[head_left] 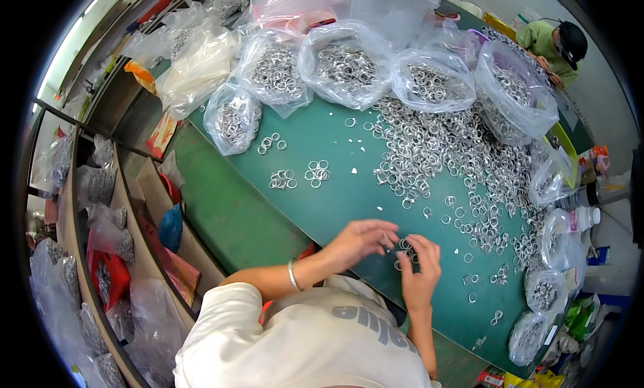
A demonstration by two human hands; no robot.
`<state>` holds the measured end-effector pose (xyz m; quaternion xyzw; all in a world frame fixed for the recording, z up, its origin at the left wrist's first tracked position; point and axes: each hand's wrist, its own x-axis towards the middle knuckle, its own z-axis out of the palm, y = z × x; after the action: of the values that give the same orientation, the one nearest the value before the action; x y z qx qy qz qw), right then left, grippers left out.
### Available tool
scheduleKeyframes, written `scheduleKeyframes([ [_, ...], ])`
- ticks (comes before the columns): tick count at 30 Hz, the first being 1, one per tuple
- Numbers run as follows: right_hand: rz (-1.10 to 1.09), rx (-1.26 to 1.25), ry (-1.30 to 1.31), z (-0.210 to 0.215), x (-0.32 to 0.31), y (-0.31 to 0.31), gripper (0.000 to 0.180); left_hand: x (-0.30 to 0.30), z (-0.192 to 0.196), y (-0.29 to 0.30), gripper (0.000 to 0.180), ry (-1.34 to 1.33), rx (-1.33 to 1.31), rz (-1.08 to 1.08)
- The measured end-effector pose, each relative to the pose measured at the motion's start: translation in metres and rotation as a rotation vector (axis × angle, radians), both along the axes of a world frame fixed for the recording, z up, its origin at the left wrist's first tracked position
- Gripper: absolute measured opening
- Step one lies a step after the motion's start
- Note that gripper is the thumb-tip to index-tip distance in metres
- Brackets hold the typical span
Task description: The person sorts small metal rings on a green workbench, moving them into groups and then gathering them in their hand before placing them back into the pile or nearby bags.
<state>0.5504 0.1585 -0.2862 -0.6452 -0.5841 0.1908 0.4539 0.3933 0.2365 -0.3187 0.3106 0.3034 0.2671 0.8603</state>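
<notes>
My left hand (359, 245) is at the near edge of the green table, its thumb and fingers closed on a silver-coloured ring (384, 239). Just to its right, my right hand (422, 266) curls its fingers and thumb around a few more rings (405, 244); part of this cluster is hidden by the fingers. Beyond my hands a large heap of loose silver rings (436, 146) spreads across the table. Small groups of rings (317, 174) lie apart on the left, with a few more rings (272, 142) behind them.
Open clear plastic bags full of rings (345, 59) line the table's (322, 126) far side. Smaller bags (545, 291) stand along the right edge. Shelves with bagged rings (100, 186) are at the left. A person in a green top (540, 39) sits at the far right.
</notes>
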Motion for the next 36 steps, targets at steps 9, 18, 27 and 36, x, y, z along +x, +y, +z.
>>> scheduleKeyframes([
  [9, -0.03, -0.082, -0.045, -0.008, 0.01, -0.007, 0.016, -0.059, -0.019, 0.078, 0.036, 1.266, 1.413, 0.291],
  [18, -0.111, -0.154, -0.031, -0.007, 0.043, -0.028, 0.025, -0.067, -0.012, 0.056, 0.035, 1.189, 1.449, 0.313],
  [27, 0.281, -0.256, -0.397, -0.03, 0.017, -0.017, 0.049, -0.062, -0.035, -0.051, 0.03, -0.036, -0.483, -0.423],
  [36, 0.347, -0.304, -0.265, -0.026, -0.02, -0.061, 0.045, -0.014, -0.106, -0.063, 0.055, -0.659, -1.081, -0.538],
])
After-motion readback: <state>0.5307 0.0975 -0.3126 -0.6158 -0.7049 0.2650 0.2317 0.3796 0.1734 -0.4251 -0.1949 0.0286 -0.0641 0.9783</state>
